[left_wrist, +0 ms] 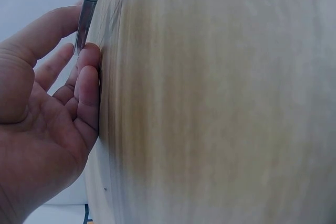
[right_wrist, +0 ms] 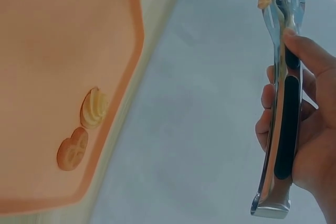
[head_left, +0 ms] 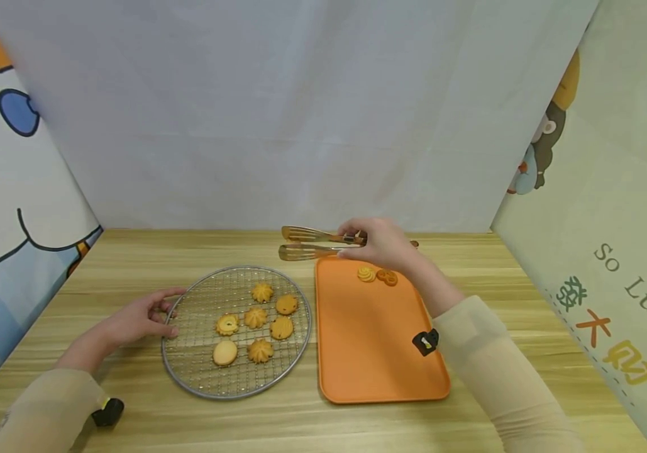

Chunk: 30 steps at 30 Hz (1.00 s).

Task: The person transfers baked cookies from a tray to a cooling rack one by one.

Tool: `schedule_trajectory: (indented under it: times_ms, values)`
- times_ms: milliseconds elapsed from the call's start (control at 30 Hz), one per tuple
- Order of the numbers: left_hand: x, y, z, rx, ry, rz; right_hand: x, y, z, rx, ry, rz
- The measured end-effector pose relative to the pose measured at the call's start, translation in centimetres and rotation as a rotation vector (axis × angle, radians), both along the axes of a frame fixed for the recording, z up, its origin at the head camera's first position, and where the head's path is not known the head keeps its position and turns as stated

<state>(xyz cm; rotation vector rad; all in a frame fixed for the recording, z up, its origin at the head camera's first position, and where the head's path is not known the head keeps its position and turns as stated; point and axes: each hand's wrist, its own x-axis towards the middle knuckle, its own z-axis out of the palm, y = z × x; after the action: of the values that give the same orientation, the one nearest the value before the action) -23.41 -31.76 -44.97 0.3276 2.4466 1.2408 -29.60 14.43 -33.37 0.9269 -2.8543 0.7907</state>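
Observation:
My left hand (head_left: 139,324) is at the left edge of a round wire rack (head_left: 199,382), thumb and fingers about its metal rim. Several biscuits (head_left: 255,318) lie on the rack, some star-shaped, some round. Over the far edge of an orange tray (head_left: 380,371), my right hand (head_left: 382,242) grips slotted metal tongs (head_left: 314,235) with dark handle pads. The tongs point left with their two ends slightly apart. An orange patch shows at one tip in the right wrist view; whether it is a reflection I cannot tell. A swirled biscuit (right_wrist: 93,109) and a pretzel-shaped biscuit (right_wrist: 72,149) lie on the tray.
Rack and tray sit side by side on a wood-grain table (head_left: 142,415), a narrow gap between them. A pale cloth wall (head_left: 300,126) stands behind the table. Printed panels (head_left: 612,251) flank both sides.

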Motion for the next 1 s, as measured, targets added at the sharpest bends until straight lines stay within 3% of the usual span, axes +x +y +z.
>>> schedule_trajectory:
  times_ms: [533,1000]
  values:
    - [0.0,0.1,0.1,0.020,-0.013,0.009,-0.1,-3.5,-0.3,0.003,0.017,0.041]
    - [-0.1,0.0,-0.1,0.027,-0.002,0.003,-0.3,-7.0,-1.9,0.001,0.042,0.059]
